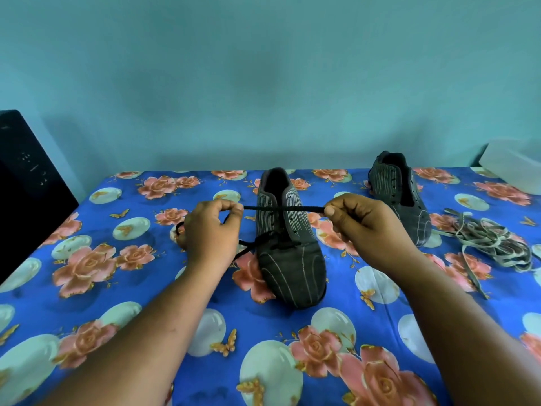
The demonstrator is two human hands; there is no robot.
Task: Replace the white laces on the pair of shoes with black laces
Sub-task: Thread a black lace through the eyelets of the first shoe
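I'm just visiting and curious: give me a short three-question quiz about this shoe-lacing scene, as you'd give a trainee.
1. True or false: both hands pinch the black lace stretched across the near shoe.
2. Where does the pile of white laces lie?
A. inside the far shoe
B. on the flowered cloth, right of the far shoe
C. under the left hand
3. Fill in: the far shoe's eyelets hold ____ lace.

Key
1. True: the left hand and the right hand each pinch one end.
2. B
3. no
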